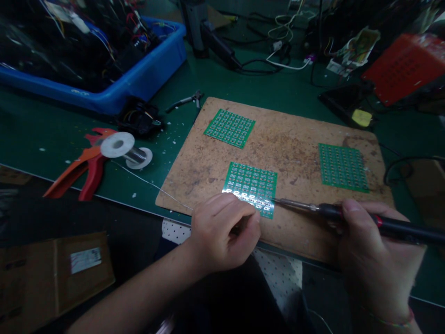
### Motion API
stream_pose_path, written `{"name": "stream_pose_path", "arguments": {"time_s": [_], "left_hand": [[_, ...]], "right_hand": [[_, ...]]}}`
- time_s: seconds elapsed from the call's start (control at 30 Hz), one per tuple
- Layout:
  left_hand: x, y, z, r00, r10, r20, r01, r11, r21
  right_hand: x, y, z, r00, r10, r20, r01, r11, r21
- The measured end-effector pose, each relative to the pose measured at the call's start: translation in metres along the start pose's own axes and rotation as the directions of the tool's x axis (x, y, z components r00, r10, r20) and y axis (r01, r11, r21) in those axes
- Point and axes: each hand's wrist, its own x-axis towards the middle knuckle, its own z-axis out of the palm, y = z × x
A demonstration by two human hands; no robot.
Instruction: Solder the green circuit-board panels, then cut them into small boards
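Right fingers (352, 207) grip a slim black soldering iron (328, 211) at the nearest green circuit panel (251, 180), left fingers (239, 212) before it pinch silvery wire (160, 189), soldering underway, remainder unclear.

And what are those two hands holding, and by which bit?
The right hand holds a soldering iron by its black handle. The left hand pinches solder wire between thumb and forefinger; the exact spot is hidden.

The left hand (225, 232) hid the near-left corner of the middle circuit board (267, 185) and part of the solder wire (153, 185). The right edge cut off the soldering iron (330, 211), the left edge the blue crate (149, 79); the board's components were too small to identify.
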Motion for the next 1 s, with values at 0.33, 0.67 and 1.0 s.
{"name": "stream_pose_path", "arguments": {"time_s": [0.33,0.67,1.0], "left_hand": [[-0.0013,-0.0035,0.0032,0.997,-0.029,0.070,0.028,0.999,0.020],[-0.0032,-0.0029,0.0040,0.996,-0.036,0.083,0.033,0.999,0.040],[-0.0003,-0.0029,0.0046,0.995,-0.029,0.098,0.023,0.998,0.066]], "right_hand": [[0.0001,0.0017,0.0002,1.000,-0.004,0.002,0.004,0.998,-0.055],[-0.0006,0.0015,0.0007,1.000,-0.016,0.001,0.016,0.997,-0.078],[-0.0009,0.0001,0.0012,0.999,-0.042,-0.004,0.041,0.995,-0.094]]}}
